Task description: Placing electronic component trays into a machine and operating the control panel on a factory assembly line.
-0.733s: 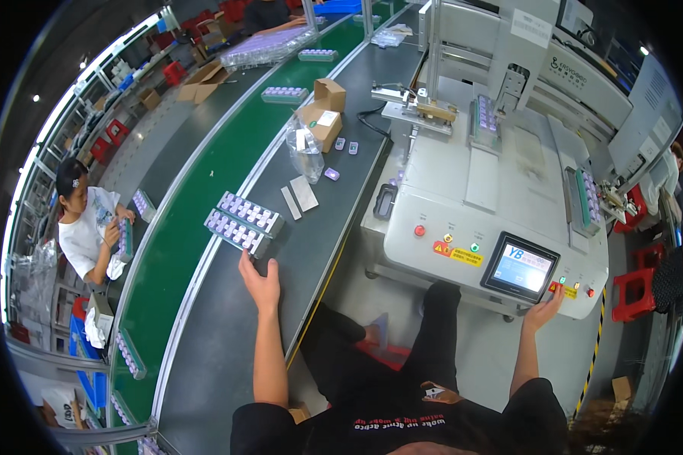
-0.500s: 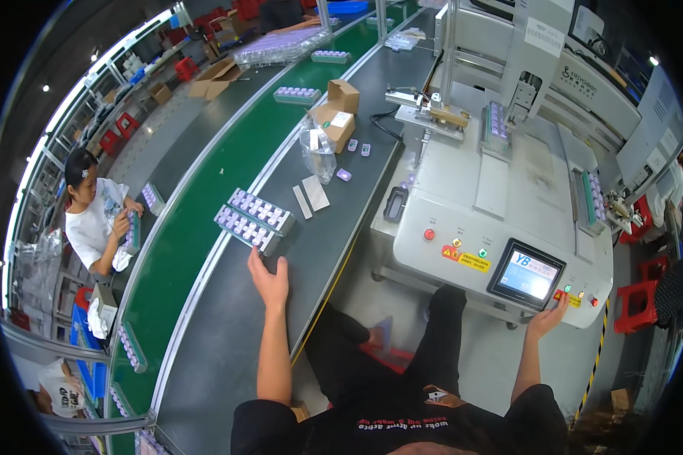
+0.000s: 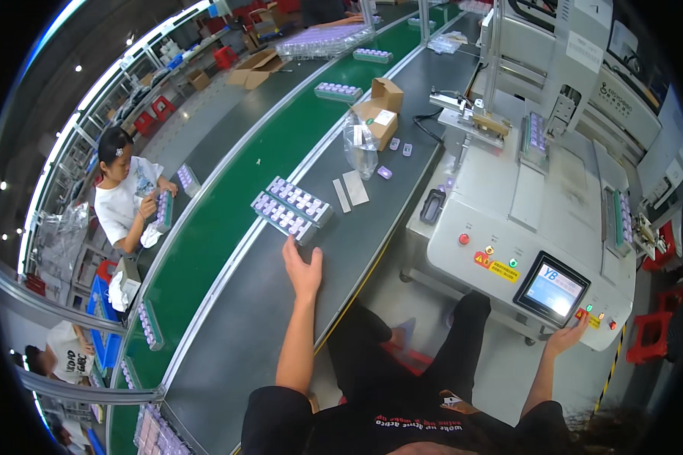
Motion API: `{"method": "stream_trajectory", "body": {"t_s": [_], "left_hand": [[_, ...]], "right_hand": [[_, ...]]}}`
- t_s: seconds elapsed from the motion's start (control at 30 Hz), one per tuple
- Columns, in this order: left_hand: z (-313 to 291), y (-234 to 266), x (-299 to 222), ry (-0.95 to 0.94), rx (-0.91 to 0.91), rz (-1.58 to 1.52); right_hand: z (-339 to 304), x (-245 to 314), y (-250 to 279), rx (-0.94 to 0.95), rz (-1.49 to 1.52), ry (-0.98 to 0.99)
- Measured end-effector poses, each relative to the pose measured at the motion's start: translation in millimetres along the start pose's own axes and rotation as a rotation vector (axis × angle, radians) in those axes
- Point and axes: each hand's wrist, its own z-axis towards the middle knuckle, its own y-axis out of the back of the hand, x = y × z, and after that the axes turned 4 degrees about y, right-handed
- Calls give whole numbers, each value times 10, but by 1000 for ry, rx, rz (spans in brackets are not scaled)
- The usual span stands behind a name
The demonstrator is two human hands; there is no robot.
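My left hand (image 3: 303, 274) is open above the grey bench, thumb and fingers apart. Its fingertips are at the near end of two grey-green trays (image 3: 296, 203) that lie side by side and hold rows of small lilac-and-white pieces. I cannot tell whether the fingertips touch the nearer tray. At the front right of a white machine (image 3: 554, 205), my right hand (image 3: 564, 338) reaches with outstretched fingers to a green button beside the touch screen (image 3: 552, 288). Whether that button is pressed is hidden. Two more loaded trays sit on the machine, one (image 3: 535, 138) near its head, another (image 3: 621, 220) at its right side.
A green conveyor (image 3: 228, 205) carrying loaded trays runs along the bench's left side. Farther along the bench are an open carton (image 3: 385, 106), a plastic bag (image 3: 359, 144), two flat pale strips (image 3: 354, 188) and several loose lilac pieces. Across the conveyor a person (image 3: 125, 189) handles a tray.
The whole view has shifted, so the scene sits farther right and lower. Both hands keep nearly the same places, the left by the trays and the right at the button.
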Motion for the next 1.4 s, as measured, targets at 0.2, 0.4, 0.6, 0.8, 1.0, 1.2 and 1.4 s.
{"method": "stream_trajectory", "body": {"t_s": [0.2, 0.4, 0.6, 0.8, 1.0, 1.2, 1.4], "left_hand": [[-11, 19, 11, -8, -2, 14], [-17, 28, 17, -6, 2, 14], [3, 21, 8, -11, 13, 0], [3, 22, -8, -7, 20, 3], [-7, 46, 62, 6, 29, 26], [-13, 64, 16, 17, 37, 25], [19, 44, 119, 7, 52, 57]], "right_hand": [[-17, 8, 8, -2, 17, -15], [-17, 29, 26, -4, -2, 5], [-28, 26, 12, -3, 11, -20], [16, 76, 50, 13, -28, -34], [-28, 21, -14, 1, -16, -19], [6, 81, 45, -7, -15, -20], [24, 108, 21, -19, -18, -36]]}}
